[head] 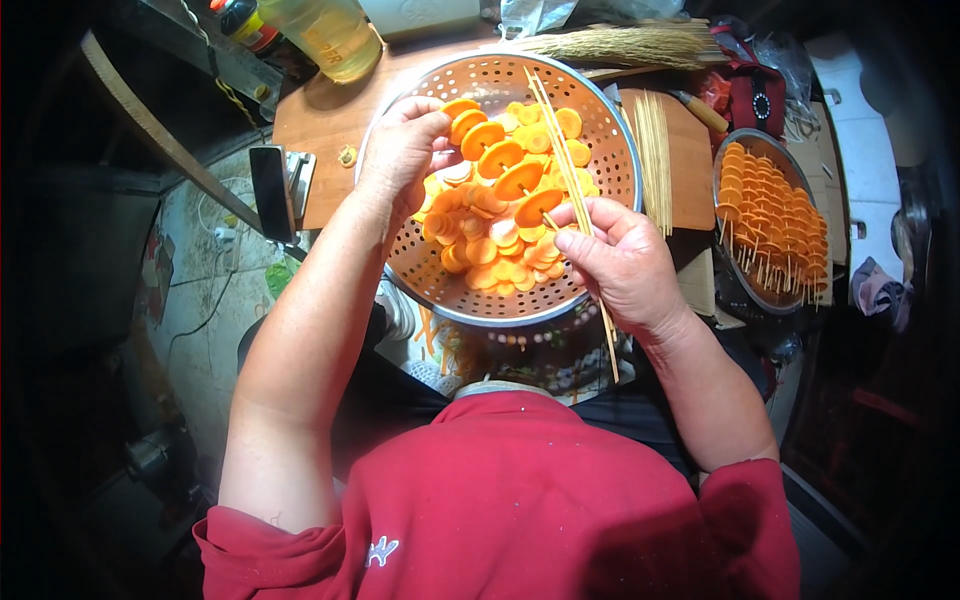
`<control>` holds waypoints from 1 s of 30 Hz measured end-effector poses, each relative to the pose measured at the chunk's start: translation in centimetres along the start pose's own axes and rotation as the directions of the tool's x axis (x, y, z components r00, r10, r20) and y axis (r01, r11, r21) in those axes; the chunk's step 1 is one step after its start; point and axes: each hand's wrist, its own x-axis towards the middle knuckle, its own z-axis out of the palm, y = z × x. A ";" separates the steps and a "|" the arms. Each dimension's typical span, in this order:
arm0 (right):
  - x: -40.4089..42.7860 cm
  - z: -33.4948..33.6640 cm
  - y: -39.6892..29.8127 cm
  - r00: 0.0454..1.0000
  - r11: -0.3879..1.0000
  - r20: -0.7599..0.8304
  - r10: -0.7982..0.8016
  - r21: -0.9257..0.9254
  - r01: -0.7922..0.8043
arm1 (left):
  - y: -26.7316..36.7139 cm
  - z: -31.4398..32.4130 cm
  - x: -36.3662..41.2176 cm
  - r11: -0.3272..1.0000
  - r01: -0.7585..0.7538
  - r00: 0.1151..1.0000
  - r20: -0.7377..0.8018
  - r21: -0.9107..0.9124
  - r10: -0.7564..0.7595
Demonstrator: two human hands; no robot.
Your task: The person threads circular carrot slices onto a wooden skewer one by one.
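My right hand [626,259] grips the lower end of a bamboo skewer threaded with several spaced carrot slices [500,159]. Against the same palm it also holds a few bare skewers [562,154], slanting up across the basin. At the skewer's far end, my left hand [409,146] pinches the topmost carrot slice [459,108] between thumb and fingers; the skewer's tip is hidden there. Beneath both hands lies a heap of loose carrot slices [480,232] in a perforated metal colander [427,262].
A bundle of bare skewers [652,161] lies right of the colander on the wooden table [322,124]. Farther right, an oval tray [780,304] holds filled carrot skewers [772,214]. A phone [271,193] stands at left. Bottles [330,37] and a straw whisk [630,46] sit behind.
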 end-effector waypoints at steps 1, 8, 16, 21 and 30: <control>0.0 0.0 0.0 1.000 1.000 -0.001 -0.002 0.018 0.002 | 0.1 -0.1 0.1 1.000 0.000 1.000 0.000 -0.001 0.000; 0.1 -0.3 -0.3 0.999 0.998 -0.033 -0.024 0.052 0.026 | 0.0 -1.1 1.0 0.996 -0.055 0.997 -0.051 0.065 0.059; 0.0 -0.4 -0.3 0.998 0.999 -0.062 -0.026 0.043 0.029 | -2.2 -1.9 2.0 0.717 0.016 0.998 -0.058 0.697 0.034; -0.1 -0.4 -0.4 0.998 0.999 -0.054 -0.031 0.037 0.033 | -4.3 -1.5 1.7 0.316 0.025 0.999 -0.032 0.949 0.018; 0.1 -0.5 -0.1 0.999 0.998 -0.034 -0.009 0.058 0.011 | -4.0 -0.6 1.6 0.179 0.022 1.000 -0.018 0.984 -0.025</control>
